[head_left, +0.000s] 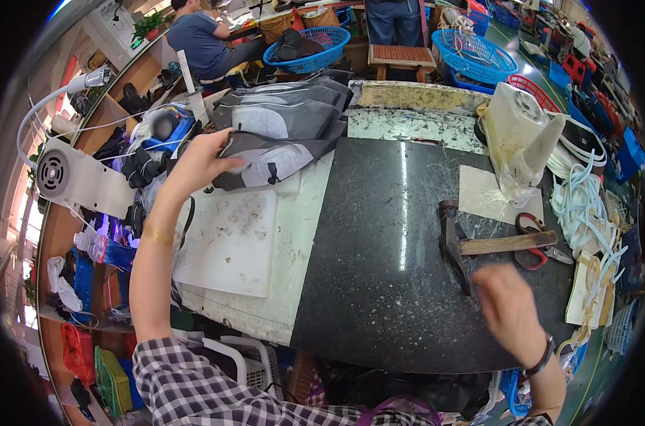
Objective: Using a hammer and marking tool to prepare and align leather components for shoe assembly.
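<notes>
My left hand point(207, 162) is at the left end of a stack of dark grey fabric pieces point(269, 160), its thumb and fingers closed on the edge of the front piece. Lighter grey patches and a small black tab show on that piece. Over the black work mat point(365, 284), my right hand point(505, 302) is smeared by motion, and its fingers cannot be made out. Just beyond it lies a hammer with a dark metal head point(450, 238) and a wooden handle point(507, 243). The handle crosses red-handled scissors point(532, 257).
A white board point(230, 241) lies left of the mat. Back right stand a glue-crusted container point(517, 128) and a beige sheet point(478, 195). Pale blue straps point(581, 206) hang along the right edge. Blue baskets point(315, 51) and two people are beyond the table; a lamp point(88, 79) stands left.
</notes>
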The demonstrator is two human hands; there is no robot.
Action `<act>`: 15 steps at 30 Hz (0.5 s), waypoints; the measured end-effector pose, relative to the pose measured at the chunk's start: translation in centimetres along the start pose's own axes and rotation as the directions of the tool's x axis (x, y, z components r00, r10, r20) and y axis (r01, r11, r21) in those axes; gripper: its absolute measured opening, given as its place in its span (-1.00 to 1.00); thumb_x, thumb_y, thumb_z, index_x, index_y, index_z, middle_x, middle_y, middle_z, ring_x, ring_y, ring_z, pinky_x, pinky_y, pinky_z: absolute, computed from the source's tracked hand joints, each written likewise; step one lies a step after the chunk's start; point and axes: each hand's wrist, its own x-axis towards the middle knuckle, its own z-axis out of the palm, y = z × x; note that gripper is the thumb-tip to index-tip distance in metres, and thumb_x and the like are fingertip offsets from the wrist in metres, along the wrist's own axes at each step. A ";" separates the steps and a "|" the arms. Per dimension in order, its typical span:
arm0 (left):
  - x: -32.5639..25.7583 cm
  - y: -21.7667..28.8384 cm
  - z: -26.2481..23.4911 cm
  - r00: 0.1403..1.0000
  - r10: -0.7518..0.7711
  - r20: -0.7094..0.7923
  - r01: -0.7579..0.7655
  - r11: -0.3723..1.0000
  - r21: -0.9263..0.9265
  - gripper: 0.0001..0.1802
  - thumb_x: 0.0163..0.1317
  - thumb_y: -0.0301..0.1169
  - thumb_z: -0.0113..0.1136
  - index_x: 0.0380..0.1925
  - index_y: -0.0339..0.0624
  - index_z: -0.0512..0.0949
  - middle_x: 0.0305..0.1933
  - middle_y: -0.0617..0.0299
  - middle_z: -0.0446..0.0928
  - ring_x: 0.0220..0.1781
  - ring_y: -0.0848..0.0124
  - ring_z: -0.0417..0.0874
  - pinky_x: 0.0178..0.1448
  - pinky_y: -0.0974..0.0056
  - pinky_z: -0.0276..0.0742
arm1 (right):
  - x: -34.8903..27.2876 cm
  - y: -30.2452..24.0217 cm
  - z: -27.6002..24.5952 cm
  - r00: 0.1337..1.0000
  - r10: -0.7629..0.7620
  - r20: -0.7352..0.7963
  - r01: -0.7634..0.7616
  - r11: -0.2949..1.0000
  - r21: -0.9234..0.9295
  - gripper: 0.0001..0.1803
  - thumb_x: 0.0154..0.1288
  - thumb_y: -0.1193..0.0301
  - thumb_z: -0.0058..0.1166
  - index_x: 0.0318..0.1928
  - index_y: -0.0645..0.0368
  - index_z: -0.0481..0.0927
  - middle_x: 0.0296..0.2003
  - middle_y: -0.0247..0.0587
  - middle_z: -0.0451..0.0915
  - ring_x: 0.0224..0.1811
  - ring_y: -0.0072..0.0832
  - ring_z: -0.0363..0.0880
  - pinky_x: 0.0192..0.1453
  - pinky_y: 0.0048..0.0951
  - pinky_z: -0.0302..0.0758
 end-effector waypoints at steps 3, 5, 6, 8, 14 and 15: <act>-4.3 6.5 -1.6 0.981 0.186 0.049 -0.149 0.894 -0.422 -0.54 0.10 -0.41 0.40 -0.01 -0.37 0.54 -0.22 0.15 0.59 -0.21 0.39 0.55 -0.08 0.30 0.48 | 1.7 2.0 0.6 0.996 -0.088 -0.029 0.067 0.901 -0.429 -0.63 0.12 0.56 0.00 0.00 0.27 0.50 0.04 -0.02 0.49 0.14 -0.13 0.45 0.19 -0.16 0.40; -4.3 9.5 0.0 0.820 0.523 0.233 -0.364 0.790 -0.494 -0.55 0.24 -0.37 0.31 0.08 -0.35 0.48 -0.12 0.16 0.57 -0.12 0.38 0.55 -0.04 0.27 0.47 | 3.5 4.6 2.9 0.963 -0.262 0.070 0.257 0.803 -0.538 -0.64 0.14 0.51 -0.02 0.00 0.26 0.50 -0.05 -0.08 0.50 0.06 -0.20 0.47 0.14 -0.21 0.43; -4.0 11.6 1.7 0.662 0.609 0.436 -0.223 0.716 -0.662 -0.53 0.30 -0.35 0.25 0.14 -0.33 0.43 -0.09 0.15 0.56 -0.07 0.36 0.56 -0.01 0.24 0.47 | 4.0 5.7 4.5 0.968 -0.238 0.078 0.244 0.830 -0.502 -0.68 0.13 0.49 0.00 -0.06 0.24 0.50 -0.12 -0.11 0.49 0.00 -0.23 0.48 0.10 -0.24 0.44; -3.2 16.4 6.8 0.261 0.699 0.666 0.060 0.677 -0.734 -0.55 0.40 -0.28 0.15 0.17 -0.31 0.40 -0.03 0.09 0.55 -0.02 0.25 0.59 0.02 0.21 0.50 | 4.9 5.5 4.3 0.971 -0.210 0.114 0.239 0.859 -0.453 -0.78 0.11 0.48 0.03 -0.18 0.19 0.48 -0.25 -0.18 0.46 -0.11 -0.28 0.49 -0.02 -0.29 0.49; -5.5 21.3 16.7 0.228 0.699 0.678 -0.471 0.689 -0.552 -0.74 0.32 -0.30 0.18 -0.09 -0.19 0.48 -0.09 0.15 0.49 -0.12 0.18 0.55 -0.17 0.14 0.53 | 0.8 -1.9 -3.4 0.992 -0.078 0.101 0.076 0.997 0.026 -0.70 0.04 0.46 0.20 -0.17 0.19 0.50 -0.35 -0.16 0.46 -0.30 -0.18 0.55 -0.33 -0.27 0.54; -6.3 20.6 17.5 0.410 0.797 0.444 -0.700 0.587 -0.407 -0.76 0.26 -0.31 0.21 -0.15 -0.15 0.49 -0.12 0.18 0.47 -0.15 0.21 0.53 -0.22 0.13 0.51 | 0.0 -1.6 -4.0 0.988 -0.059 0.143 0.011 0.950 0.312 -0.61 0.00 0.45 0.25 -0.10 0.20 0.52 -0.36 -0.14 0.48 -0.33 -0.16 0.57 -0.34 -0.29 0.54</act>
